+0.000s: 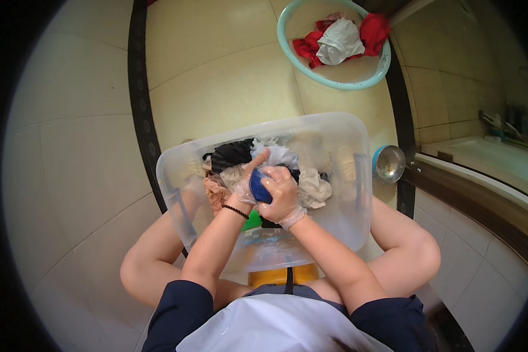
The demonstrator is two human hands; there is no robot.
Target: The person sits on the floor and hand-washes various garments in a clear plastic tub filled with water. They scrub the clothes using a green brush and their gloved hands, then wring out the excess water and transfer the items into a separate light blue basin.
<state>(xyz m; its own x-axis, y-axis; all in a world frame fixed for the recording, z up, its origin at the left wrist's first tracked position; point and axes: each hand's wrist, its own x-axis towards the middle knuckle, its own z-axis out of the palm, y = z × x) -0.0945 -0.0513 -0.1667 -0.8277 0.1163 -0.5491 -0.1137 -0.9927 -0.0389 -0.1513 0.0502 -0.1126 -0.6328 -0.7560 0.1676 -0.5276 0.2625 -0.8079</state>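
Observation:
Both my hands wear clear, wet plastic gloves and meet over a translucent plastic tub [358,170] between my legs. A small bunch of dark blue cloth [259,186] is pressed between them. My left hand [246,185] supports it from the left, a finger or thumb pointing up and away. Closed over it from the right is my right hand [281,192]. Under and around them lie wet clothes: a black garment [232,155], a pale bluish-white cloth [278,155], a cream cloth [314,189] and a peach cloth [215,195]. Something bright green [252,221] shows below my wrists.
On the tiled floor [217,88], a light turquoise basin [349,86] at the far right holds red and white clothes [339,42]. A small blue-rimmed metal bowl [388,163] stands right of the tub. A dark wooden ledge [475,211] and glass panel run along the right.

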